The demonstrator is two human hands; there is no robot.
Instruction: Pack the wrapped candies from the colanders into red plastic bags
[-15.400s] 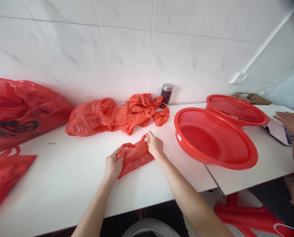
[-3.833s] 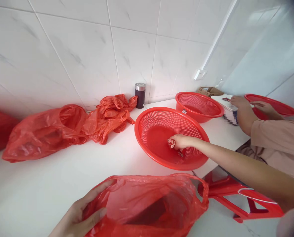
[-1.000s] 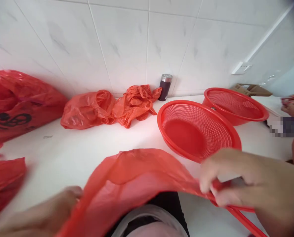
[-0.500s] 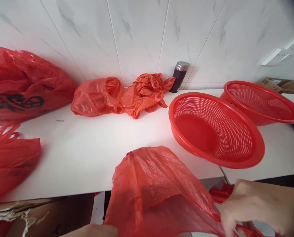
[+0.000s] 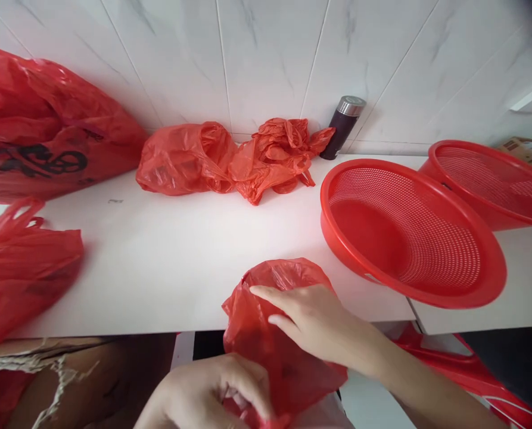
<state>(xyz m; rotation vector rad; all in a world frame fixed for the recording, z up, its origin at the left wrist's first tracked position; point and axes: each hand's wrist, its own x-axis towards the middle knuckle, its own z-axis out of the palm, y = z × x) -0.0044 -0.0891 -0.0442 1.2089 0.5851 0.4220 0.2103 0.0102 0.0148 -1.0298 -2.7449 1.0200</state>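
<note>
While a white counter (image 5: 171, 268) stretches along a tiled wall, a large red bag with black print (image 5: 109, 149) slumps at its left end and two perforated red baskets, one nearer (image 5: 453, 244) and one farther off (image 5: 480, 173), stand at the right, with smaller crumpled red bags (image 5: 180, 161) and a dark flask (image 5: 342, 128) between them. In front, a thin red plastic bag (image 5: 288, 369) straddles the counter's near edge, its far end on the white top and its near end past the edge, toward the person. The right hand (image 5: 319, 316) is spread over it, palm down, with forefinger and thumb extended and apart; the left hand (image 5: 203, 393) is curled, pinching gathered plastic at the near end. Such light film appears best handled with a firm pinch at one end and a light, flat touch at the other, the palm easing creases outward without dragging the bag off the edge, and the fingertips kept from snagging or tearing it. The bag looks limp and glossy, see-through where single and darker where layers overlap, its far end rounded, its left side puckered into a small point, its surface crossed by fine wrinkles; whether anything lies inside cannot be told
</note>
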